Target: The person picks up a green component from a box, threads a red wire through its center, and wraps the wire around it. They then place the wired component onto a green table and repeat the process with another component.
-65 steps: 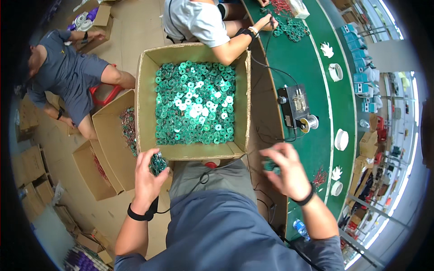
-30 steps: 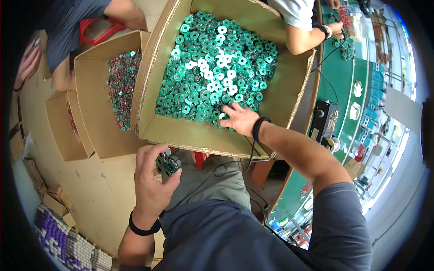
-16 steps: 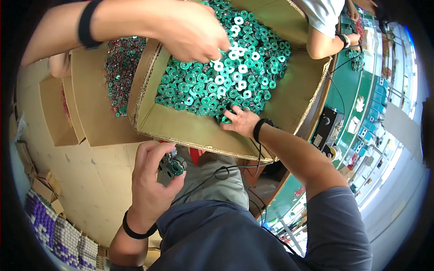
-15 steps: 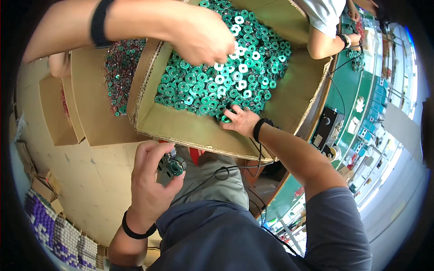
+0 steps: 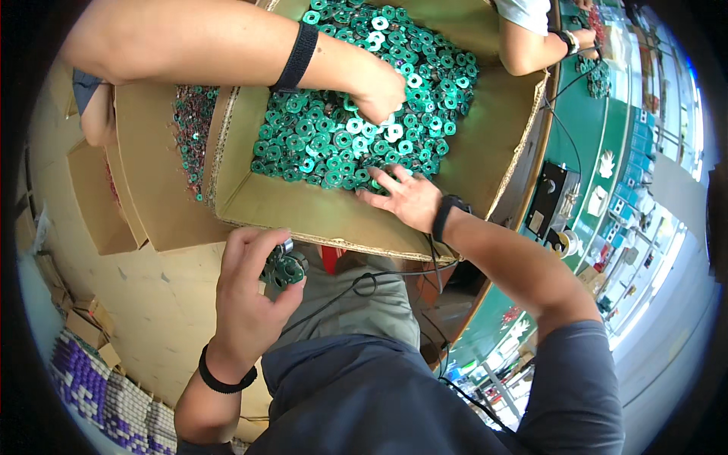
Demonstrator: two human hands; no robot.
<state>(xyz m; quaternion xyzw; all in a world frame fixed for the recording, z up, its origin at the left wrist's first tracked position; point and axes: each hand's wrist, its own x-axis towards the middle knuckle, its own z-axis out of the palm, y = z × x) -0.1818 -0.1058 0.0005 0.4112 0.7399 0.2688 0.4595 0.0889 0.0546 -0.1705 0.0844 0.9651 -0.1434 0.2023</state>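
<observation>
My left hand (image 5: 246, 292) is clenched around a small stack of green rings (image 5: 284, 267). My right hand (image 5: 402, 199), fingers spread loose, rests on the ring pile (image 5: 356, 114) in the cardboard box (image 5: 318, 216), gripping nothing.

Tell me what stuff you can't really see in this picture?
Head view only:
- The stack of green rings in the left hand: fingers cover most of it, so no count.
- The right hand: its fingertips are buried in the green rings in the cardboard box; a grasp cannot be told.
- A co-worker's hand hides the rings under it.
- The bench device is too small for detail.
</observation>
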